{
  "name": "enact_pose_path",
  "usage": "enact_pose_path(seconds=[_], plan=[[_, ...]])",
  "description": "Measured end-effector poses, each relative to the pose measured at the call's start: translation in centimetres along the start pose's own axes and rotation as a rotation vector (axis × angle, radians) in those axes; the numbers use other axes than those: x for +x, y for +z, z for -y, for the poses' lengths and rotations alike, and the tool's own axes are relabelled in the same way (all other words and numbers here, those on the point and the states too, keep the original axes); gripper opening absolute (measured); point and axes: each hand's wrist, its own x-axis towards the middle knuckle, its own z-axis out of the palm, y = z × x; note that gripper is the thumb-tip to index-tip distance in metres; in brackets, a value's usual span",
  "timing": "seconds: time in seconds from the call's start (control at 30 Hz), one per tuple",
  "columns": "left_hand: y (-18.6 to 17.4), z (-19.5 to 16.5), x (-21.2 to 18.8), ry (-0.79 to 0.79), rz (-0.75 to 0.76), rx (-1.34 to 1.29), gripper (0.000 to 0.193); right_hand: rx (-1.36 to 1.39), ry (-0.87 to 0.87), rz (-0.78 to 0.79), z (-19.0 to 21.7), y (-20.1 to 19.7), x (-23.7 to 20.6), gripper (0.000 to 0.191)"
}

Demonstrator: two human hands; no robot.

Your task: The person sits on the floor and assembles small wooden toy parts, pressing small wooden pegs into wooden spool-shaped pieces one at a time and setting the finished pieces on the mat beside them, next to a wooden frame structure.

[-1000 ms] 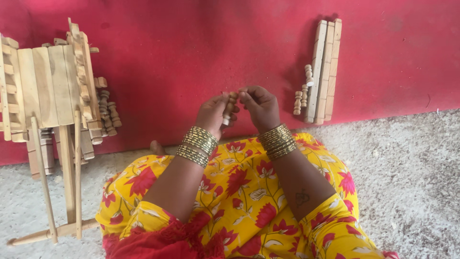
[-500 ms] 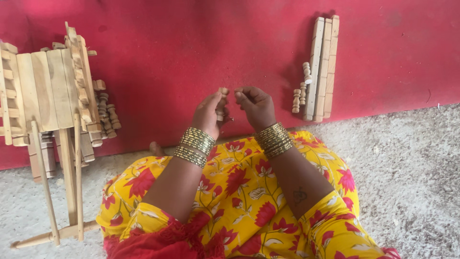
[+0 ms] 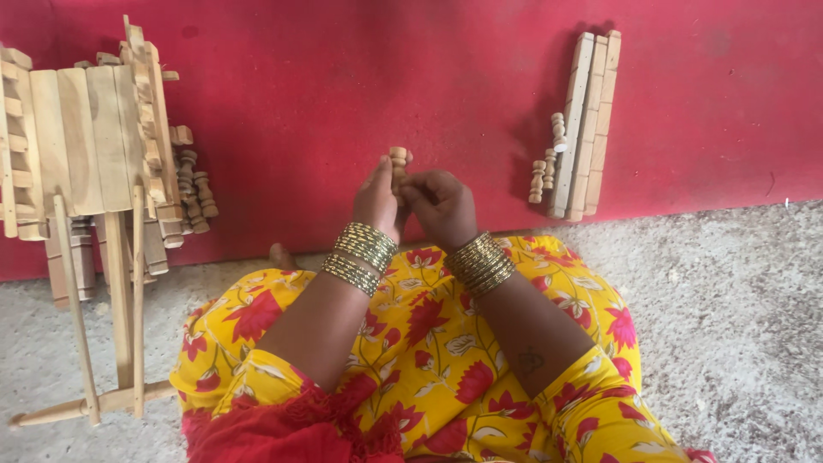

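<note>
Stacked gold bangles on both wrists — left hand (image 3: 375,199) and right hand (image 3: 441,206) bare otherwise. Small dark tattoo on right forearm. Yellow garment over lap, printed with red flowers and green stems — red lace-edged cloth bunched at near edge.

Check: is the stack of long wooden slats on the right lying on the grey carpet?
No, the wooden slats lie on the red mat, above the grey carpet.
</note>
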Motion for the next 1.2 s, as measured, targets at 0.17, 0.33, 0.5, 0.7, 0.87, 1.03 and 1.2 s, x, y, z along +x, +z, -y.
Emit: enact_pose_path(seconds=[0.17,0.33,0.5,0.7,0.87,1.03,1.2], plan=[[0.1,-0.6,-0.3,-0.043,-0.156,0.039,0.042,-0.091,0.025,-0.003,-0.1,0.5,-0.5,0.01],[-0.5,-0.9,0.5,0.03,-0.212,0.131,0.05,-0.133,-0.139,0.05,0.9,0.9,-1.2,0.013],[-0.2,-0.6,0.5,0.016,-0.253,0.095,0.051,-0.111,-0.087,0.065,0.7,0.6,-0.5,0.013],[0.1,-1.2,0.2,-0.023,-0.275,0.047,0.05,-0.115,0.069,0.072,-0.8,0.3,-0.3,0.013],[0.6,0.8,0.1,0.245,-0.1,0.53,0.056,0.198,0.302,0.191,-1.3,-1.1,-0.1,0.017],[2.8,4.1,-0.5,0.072,0.074,0.734,0.047,-0.298,0.187,0.249,-1.6,-6.0,2.2,0.017],[8.2,10.3,2.9,-0.086,0.094,0.403,0.04,-0.386,0.233,0.086,-4.6,-16.5,4.1,0.012]])
